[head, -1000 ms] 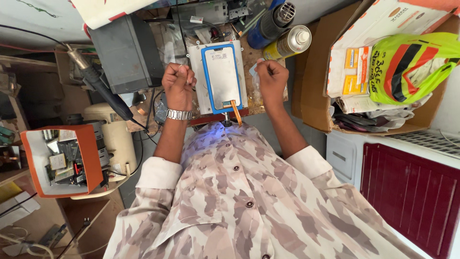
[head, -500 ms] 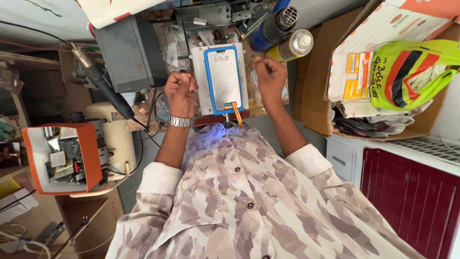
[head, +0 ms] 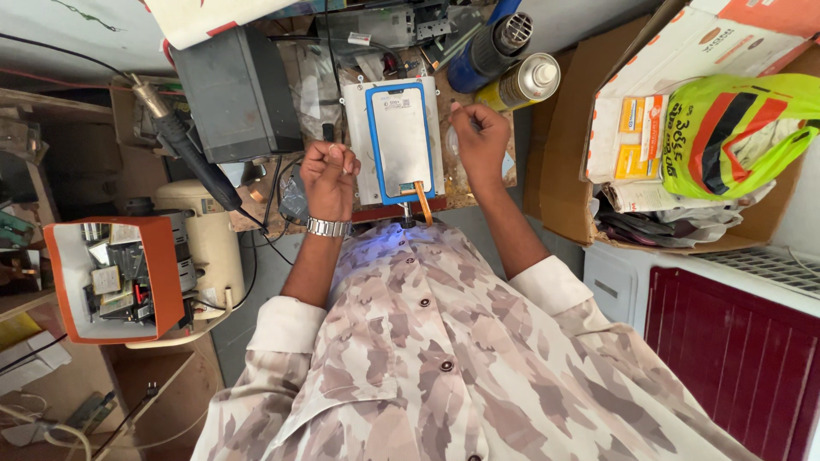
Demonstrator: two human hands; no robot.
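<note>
At a cluttered repair desk (head: 478, 183), both hands, the left hand (head: 329, 175) and right hand (head: 480, 141), are closed into fists either side of a blue-framed phone screen (head: 400, 141) on a white plate (head: 354, 154); whether they pinch anything cannot be told. Careful separating work seems underway, needing steady, even pulls.

left hand (head: 329, 175): fisted, left of blue-framed phone screen (head: 400, 141) | right hand (head: 480, 137): pinched, right of it | plate (head: 354, 145) at worktop (head: 457, 183) near edge

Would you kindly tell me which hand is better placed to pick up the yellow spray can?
Probably the right hand: it sits beside the blue-framed panel, on the yellow spray can's side. The left hand would have to cross the panel.
</note>
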